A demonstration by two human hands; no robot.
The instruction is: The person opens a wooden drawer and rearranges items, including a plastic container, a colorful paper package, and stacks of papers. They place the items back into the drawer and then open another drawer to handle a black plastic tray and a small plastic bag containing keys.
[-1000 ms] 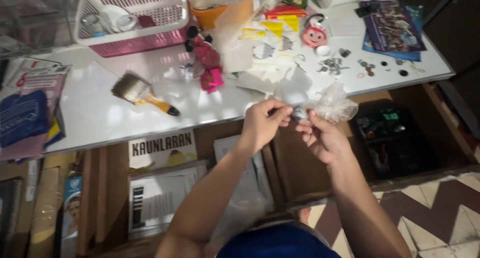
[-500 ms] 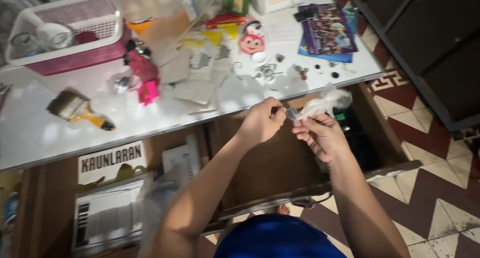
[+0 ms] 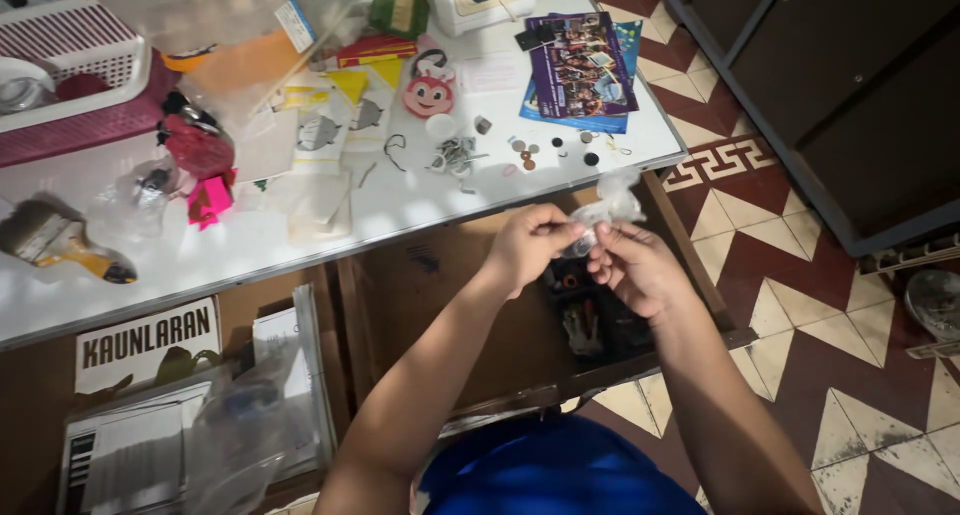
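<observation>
Both hands meet just below the front edge of the white desk [image 3: 250, 250], above its open drawer [image 3: 600, 320]. The left hand [image 3: 528, 247] and right hand [image 3: 635, 270] each pinch a small crumpled clear plastic bag [image 3: 605, 207] in a closed grip. The bag rises between the fingertips, near the desk's right corner, below the scattered coins [image 3: 522, 155].

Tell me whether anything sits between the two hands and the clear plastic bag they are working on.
Nothing visible does. The left hand and the right hand both pinch the small clear plastic bag directly, above the open drawer at the edge of the white table.
</observation>
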